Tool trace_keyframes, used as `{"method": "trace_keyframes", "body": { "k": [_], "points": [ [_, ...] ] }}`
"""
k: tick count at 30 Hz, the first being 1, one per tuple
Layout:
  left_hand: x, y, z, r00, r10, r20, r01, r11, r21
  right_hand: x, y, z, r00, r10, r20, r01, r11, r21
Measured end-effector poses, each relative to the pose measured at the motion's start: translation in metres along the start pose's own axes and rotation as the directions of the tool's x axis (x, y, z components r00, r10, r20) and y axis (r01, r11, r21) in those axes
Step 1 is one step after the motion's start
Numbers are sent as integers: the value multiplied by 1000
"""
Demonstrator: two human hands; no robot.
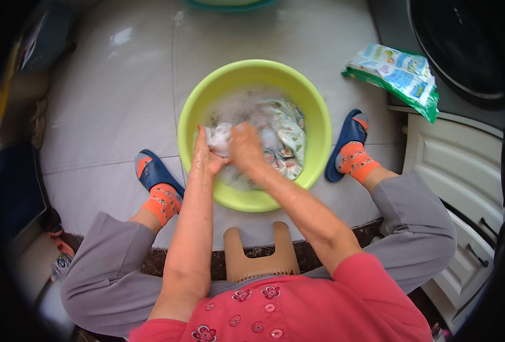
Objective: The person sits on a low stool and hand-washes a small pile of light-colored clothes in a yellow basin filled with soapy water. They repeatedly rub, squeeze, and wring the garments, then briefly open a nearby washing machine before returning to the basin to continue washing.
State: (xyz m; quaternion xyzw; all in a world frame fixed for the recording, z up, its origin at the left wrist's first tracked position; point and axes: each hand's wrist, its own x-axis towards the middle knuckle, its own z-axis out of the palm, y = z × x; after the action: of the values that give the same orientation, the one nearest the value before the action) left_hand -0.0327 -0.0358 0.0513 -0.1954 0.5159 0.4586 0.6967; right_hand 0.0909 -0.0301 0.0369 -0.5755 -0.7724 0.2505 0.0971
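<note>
Inside a yellow-green plastic basin (252, 205) on the floor, both of my hands are on a wet white cloth (219, 139). My left hand (207, 149) supports the cloth from its left side and below, palm turned inward. Blurred by motion, my right hand (246, 147) presses on the cloth's right side with curled fingers. Foamy water (239, 104) surrounds them. A pale patterned fabric (288, 132) lies bunched in the suds along the basin's right side. How far the white cloth extends under the water is hidden.
Blue slippers stand left (158, 171) and right (346, 145) of the basin. A green-edged plastic packet bearing print (395, 77) rests beside a round dark appliance door (453, 38). White drawers (453, 158) are at right, a tan plastic stool (256, 263) beneath me, a teal-rimmed basin (231, 6) ahead.
</note>
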Motion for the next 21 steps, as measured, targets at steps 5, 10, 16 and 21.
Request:
{"method": "trace_keyframes", "body": {
  "k": [5, 10, 16, 21],
  "points": [
    [57, -25, -92, 861, 73, 504, -64, 997, -34, -47, -56, -42, 940, -300, -162, 338, 885, 320],
    [57, -67, -96, 785, 242, 571, -143, 966, -213, -49, -48, -41, 948, -256, -191, 310, 880, 360],
    [-20, -68, 4, 962, 268, 50, -272, 959, 86, -26, -20, -54, 980, 201, 3, -196, 955, 224],
    [-59, -53, 17, 938, 305, 162, -290, 950, -114, -19, 22, -40, 927, 356, -121, -339, 930, 139]
  ]
}}
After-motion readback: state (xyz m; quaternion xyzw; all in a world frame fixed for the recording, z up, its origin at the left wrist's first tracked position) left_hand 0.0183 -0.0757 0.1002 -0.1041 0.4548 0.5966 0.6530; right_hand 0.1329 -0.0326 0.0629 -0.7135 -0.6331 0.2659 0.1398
